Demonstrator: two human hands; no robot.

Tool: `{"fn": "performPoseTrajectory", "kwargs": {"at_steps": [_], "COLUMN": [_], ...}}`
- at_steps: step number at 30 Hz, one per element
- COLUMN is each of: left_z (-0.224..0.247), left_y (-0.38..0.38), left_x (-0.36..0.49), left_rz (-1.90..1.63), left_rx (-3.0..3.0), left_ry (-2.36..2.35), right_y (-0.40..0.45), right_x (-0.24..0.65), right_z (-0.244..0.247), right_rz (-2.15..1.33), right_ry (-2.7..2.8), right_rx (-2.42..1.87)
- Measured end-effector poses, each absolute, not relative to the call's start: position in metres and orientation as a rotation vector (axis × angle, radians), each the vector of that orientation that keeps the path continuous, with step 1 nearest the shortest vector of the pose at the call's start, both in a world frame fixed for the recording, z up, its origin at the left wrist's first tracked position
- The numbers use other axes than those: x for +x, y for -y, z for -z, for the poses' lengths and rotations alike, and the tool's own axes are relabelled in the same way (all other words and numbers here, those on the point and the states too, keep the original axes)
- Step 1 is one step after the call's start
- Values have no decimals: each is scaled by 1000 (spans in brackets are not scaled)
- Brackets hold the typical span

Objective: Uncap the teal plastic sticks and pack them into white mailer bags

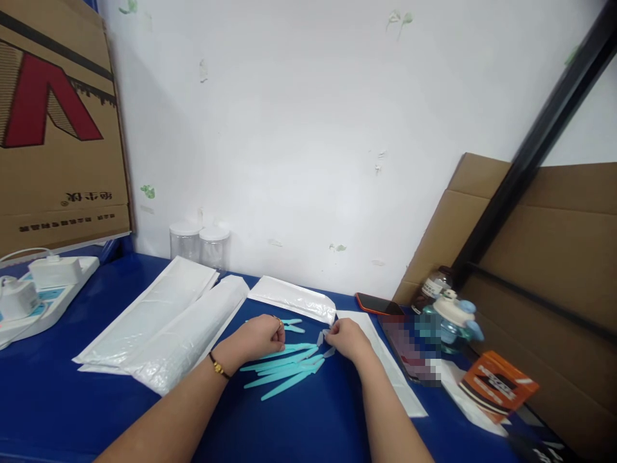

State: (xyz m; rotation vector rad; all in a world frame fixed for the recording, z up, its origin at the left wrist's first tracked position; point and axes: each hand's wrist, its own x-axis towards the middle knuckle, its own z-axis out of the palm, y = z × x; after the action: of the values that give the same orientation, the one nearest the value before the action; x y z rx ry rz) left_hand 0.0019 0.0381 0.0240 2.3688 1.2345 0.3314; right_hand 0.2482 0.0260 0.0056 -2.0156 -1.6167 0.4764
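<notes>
Several slim turquoise sticks (292, 384), which look like eyebrow razors, lie fanned out on the blue table between my hands. Clear pieces like caps show at their right ends. My left hand (263, 335) is closed over the far part of the group, its fingertips curled together; whatever they hold is hidden. Two short turquoise ends (294, 325) stick out just right of those fingers. My right hand (348, 337) is closed in a pinch at a small translucent cap (321, 337), near the right ends of the sticks.
White padded mailers (144, 315) lie at left, another mailer (292, 297) behind my hands, and a white sheet (393, 370) at right. Around these are clear jars (185, 243), a power strip (72, 299), a phone (378, 303), a teal bottle (448, 325) and an orange pouch (499, 384).
</notes>
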Motion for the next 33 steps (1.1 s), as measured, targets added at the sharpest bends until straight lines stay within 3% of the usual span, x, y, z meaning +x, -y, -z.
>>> {"fn": "performPoseTrajectory", "kwargs": {"at_steps": [3, 8, 13, 33], "left_z": [-26, -26, -28, -22], "left_y": [-37, -38, -43, -45], "left_x": [3, 1, 1, 6], "left_rz": [-343, -444, -560, -718], "left_rx": [2347, 2300, 2245, 2112], "left_ry": [-1249, -1180, -1069, -1010], "right_y": [-24, -14, -11, -12], "right_x": [243, 232, 232, 211], "right_z": [-12, -28, -33, -21], "right_rz": [-536, -1006, -1223, -1308], "right_ry": [1603, 1335, 1287, 1291], "right_rx": [-1894, -1416, -1228, -1183]}}
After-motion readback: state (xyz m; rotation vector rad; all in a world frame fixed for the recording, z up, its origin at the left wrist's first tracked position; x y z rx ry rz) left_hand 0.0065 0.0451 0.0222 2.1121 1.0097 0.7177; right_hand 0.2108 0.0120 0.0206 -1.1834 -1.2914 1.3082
